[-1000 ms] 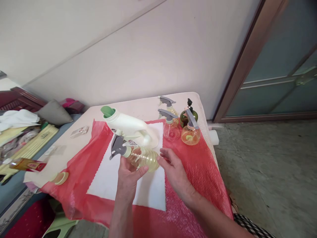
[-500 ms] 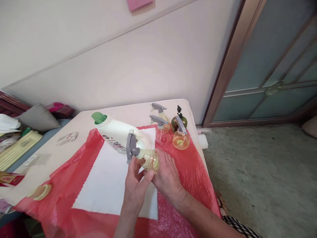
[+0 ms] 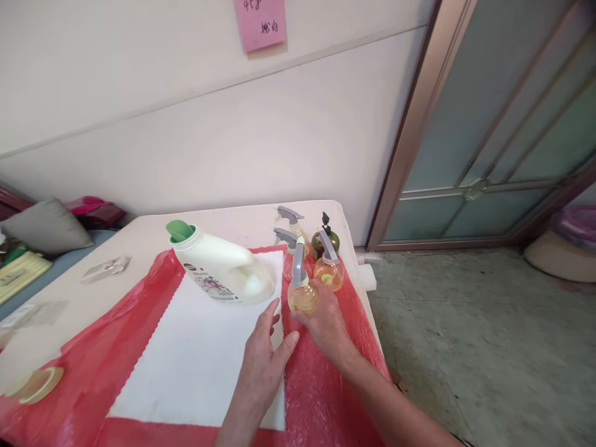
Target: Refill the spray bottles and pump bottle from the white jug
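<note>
Head view: the right hand [image 3: 326, 323] clasps a small yellow spray bottle [image 3: 302, 293] upright on the red bubble wrap [image 3: 335, 397], beside three other bottles [image 3: 321, 264] near the table's [image 3: 139, 233] far right corner. The left hand [image 3: 263, 360] hovers open, grasping nothing, over the white sheet [image 3: 195, 354]. A steady, vertical set-down seems wise here: the neighbouring bottles crowd close and the table edge lies just right. Free room opens leftward, short of the tilted white jug [image 3: 218, 267].

Left hand [image 3: 263, 360] flat, fingers spread, palm down; right hand [image 3: 326, 323] curled in a grasp, forearm extended diagonally.
</note>
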Motion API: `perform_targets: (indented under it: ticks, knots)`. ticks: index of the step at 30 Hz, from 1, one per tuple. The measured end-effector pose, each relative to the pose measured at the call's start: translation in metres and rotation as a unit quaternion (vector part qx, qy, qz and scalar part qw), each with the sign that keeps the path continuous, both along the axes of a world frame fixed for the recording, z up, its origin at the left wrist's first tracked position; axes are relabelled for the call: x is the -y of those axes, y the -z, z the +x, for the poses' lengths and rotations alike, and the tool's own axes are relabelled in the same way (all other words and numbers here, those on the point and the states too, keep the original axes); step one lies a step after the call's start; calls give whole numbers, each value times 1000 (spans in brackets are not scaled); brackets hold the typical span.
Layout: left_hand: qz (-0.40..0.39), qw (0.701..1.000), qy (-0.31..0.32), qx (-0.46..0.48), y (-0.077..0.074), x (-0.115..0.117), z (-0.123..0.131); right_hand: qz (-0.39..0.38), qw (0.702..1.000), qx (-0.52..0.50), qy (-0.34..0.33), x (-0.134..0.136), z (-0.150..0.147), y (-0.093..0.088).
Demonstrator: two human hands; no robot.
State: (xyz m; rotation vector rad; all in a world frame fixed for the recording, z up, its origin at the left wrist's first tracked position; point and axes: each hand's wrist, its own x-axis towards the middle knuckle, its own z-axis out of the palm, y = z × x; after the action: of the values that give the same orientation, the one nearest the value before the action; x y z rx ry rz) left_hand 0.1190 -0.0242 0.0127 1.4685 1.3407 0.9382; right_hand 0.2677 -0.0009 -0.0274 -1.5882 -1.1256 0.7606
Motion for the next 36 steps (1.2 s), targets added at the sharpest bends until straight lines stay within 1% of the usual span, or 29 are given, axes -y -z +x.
perform_targets:
  ticks: [4,7,12,18,21,27,29,32,36]
  knots:
    - [-6,1000,8,-21,-2,0,-1,11,999,-43,-7,-6,9,13]
    - [-6,999,19,-32,-4,0,0,22,998,-57,-10,-8,13,16]
    - [-11,1000,15,-11,-4,1,-2,29,997,-65,-7,-7,16,14]
    - [11,999,18,-25,-1,0,-4,26,998,-54,-12,-4,16,13]
    - [15,999,30,-33,0,-1,-4,18,999,-43,-3,0,17,9]
    - [16,995,52,-83,1,0,-6,11,998,5,63,8,19,-5]
    - [17,995,55,-80,1,0,-6,15,995,57,77,8,19,-8]
    - [18,995,62,-81,2,1,-6,21,985,152,75,5,19,-9]
    - [10,993,71,-98,1,1,-7,39,980,189,53,1,19,-7]
